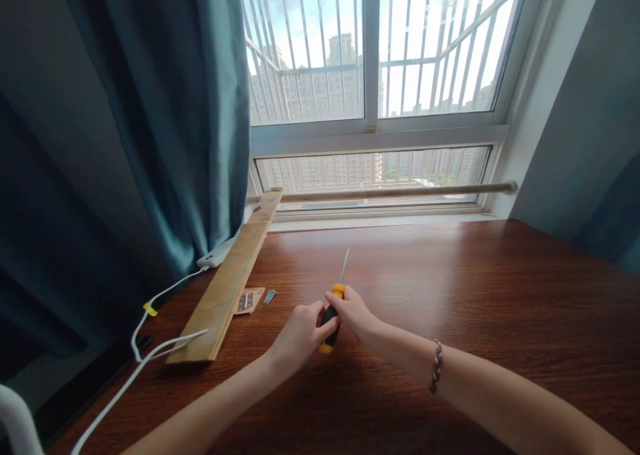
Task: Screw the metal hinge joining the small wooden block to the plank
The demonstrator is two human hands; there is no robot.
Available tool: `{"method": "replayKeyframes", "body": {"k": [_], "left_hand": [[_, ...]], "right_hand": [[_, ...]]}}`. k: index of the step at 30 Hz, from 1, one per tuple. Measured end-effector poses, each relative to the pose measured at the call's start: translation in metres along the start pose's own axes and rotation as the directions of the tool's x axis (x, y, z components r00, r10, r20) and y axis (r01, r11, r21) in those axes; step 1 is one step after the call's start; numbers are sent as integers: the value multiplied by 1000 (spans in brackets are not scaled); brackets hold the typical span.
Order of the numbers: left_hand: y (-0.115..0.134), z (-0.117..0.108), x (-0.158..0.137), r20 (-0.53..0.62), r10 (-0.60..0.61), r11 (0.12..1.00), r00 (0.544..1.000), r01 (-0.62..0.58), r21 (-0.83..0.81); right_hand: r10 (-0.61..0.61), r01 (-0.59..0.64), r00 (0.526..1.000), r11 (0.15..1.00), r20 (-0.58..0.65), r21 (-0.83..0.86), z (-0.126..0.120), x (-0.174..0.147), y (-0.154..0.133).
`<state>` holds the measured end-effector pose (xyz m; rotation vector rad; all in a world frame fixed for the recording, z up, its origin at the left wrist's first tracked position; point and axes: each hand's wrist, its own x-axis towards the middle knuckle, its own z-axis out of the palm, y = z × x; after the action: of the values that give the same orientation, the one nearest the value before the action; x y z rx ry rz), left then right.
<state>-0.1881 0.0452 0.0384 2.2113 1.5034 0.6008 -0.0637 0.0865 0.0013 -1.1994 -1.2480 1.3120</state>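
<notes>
A screwdriver (331, 324) with a yellow and black handle is held over the wooden table, its thin metal shaft pointing away toward the window. My left hand (300, 328) is closed on the lower part of the handle. Around the yellow collar near the shaft, my right hand (354, 312) is closed as well. To the left of my hands lies a small bunch of screws (270, 297). Beside them is a small brown card (256, 300) with a metal piece on it, partly covered by a long wooden board (227, 278).
The table (450, 295) reaches to the window sill, where a horizontal rail (400, 192) runs. A white power strip (217, 252) sits behind the board, and a white cable (120, 402) loops along the left. A blue curtain (200, 108) hangs at the left.
</notes>
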Motion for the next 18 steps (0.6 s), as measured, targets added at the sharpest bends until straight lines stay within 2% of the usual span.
{"method": "replayKeyframes", "body": {"k": [2, 4, 6, 7, 10, 12, 15, 18], "left_hand": [[11, 7, -1, 50, 61, 996, 997, -58, -70], [15, 10, -1, 118, 111, 991, 987, -101, -86], [13, 10, -2, 164, 139, 990, 977, -134, -44], [10, 11, -3, 173, 144, 989, 974, -145, -7], [-3, 10, -7, 171, 141, 981, 975, -161, 107], [-12, 8, -8, 156, 132, 974, 979, -157, 162], [-23, 2, -8, 136, 104, 968, 985, -131, 213], [-33, -6, -8, 114, 49, 957, 992, -79, 278]], "right_hand": [[-105, 96, 991, 989, -83, -114, -15, 0, 4], [-167, 134, 981, 954, -103, -267, -40, 1, 4], [-174, 108, 980, 865, -92, -490, -74, 4, 1], [-166, 77, 983, 772, -84, -631, -93, 5, -1], [-158, 9, 979, 668, -129, -744, -146, 3, -2], [-158, -27, 975, 618, -158, -786, -172, -1, 1], [-165, -71, 969, 523, -183, -849, -193, -10, 4], [-159, -107, 971, 385, -180, -917, -198, -15, 3]]}}
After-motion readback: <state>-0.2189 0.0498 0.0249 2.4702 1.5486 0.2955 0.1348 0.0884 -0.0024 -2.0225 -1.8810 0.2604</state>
